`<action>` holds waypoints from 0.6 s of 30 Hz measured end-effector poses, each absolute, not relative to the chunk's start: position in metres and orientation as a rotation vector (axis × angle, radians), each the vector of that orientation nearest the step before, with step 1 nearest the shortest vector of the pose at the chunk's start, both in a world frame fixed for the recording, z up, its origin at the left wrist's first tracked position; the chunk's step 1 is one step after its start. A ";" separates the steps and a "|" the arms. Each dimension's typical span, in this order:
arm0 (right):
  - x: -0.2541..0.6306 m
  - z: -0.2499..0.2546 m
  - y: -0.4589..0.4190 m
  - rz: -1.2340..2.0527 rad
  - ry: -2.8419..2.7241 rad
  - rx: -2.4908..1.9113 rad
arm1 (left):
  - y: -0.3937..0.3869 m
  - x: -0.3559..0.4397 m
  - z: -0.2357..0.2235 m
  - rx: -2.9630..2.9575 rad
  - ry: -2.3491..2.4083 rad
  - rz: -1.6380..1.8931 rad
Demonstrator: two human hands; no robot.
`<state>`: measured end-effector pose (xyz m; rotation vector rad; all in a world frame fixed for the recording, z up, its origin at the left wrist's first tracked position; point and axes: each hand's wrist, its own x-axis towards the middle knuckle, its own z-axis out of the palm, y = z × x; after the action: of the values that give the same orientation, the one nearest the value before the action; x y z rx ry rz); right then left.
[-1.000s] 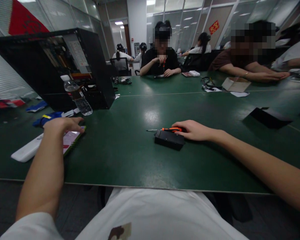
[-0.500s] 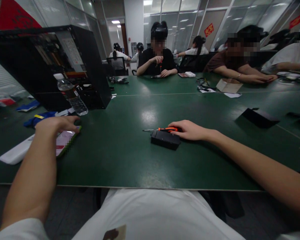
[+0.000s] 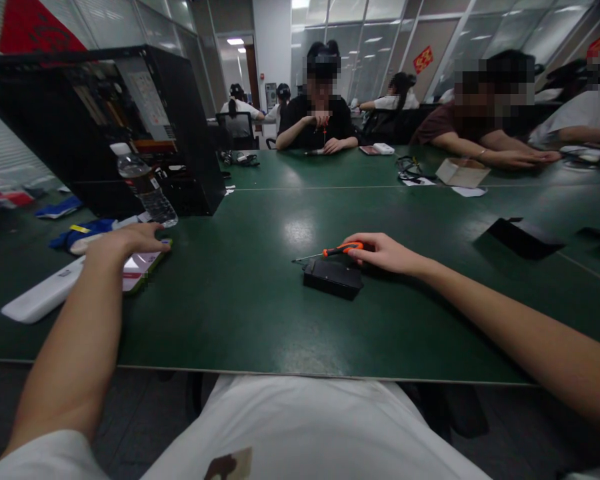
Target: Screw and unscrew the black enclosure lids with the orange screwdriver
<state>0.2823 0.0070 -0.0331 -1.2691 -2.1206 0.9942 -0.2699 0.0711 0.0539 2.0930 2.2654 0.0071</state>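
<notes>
My right hand (image 3: 383, 253) is closed on the orange and black handle of a screwdriver (image 3: 347, 249). Its thin shaft points left, tilted slightly down, with the tip just behind a small black box (image 3: 333, 278) on the table. My left hand (image 3: 133, 240) reaches over a phone (image 3: 139, 270) with a green edge, lit screen up; the fingers are stretched apart near its far end. Whether they touch it I cannot tell. Partly behind my left forearm lies a long white object (image 3: 43, 293).
An open black computer case (image 3: 190, 133) stands at the left, a water bottle (image 3: 147, 187) before it. Blue gloves (image 3: 83, 233) lie nearby. A black bracket-like part (image 3: 525, 238) and a cardboard box (image 3: 463, 172) sit at the right. A person (image 3: 320, 120) sits across the green table (image 3: 240, 320).
My right hand has raised the screwdriver's handle a little off the black box, so the shaft now slopes. My left hand has shifted slightly right and away from me over the phone.
</notes>
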 end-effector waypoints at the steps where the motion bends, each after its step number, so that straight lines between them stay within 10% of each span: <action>1: 0.283 -0.036 0.009 1.062 -1.999 -1.263 | 0.069 -0.267 0.056 2.049 2.301 -0.095; 7: 0.270 -0.043 0.009 1.153 -1.587 -1.173 | 0.058 -0.219 0.063 2.347 2.262 0.210; 11: 0.264 -0.017 -0.002 0.870 -1.661 -1.080 | 0.035 -0.131 0.032 2.397 1.362 0.799; 18: 0.272 0.060 -0.021 0.598 -1.990 -1.105 | -0.004 -0.016 -0.025 2.248 0.740 0.790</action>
<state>0.2721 -0.0210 0.0603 -1.1045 -1.9904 0.5978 -0.0163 -0.0042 -0.0249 2.2477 0.7403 0.7902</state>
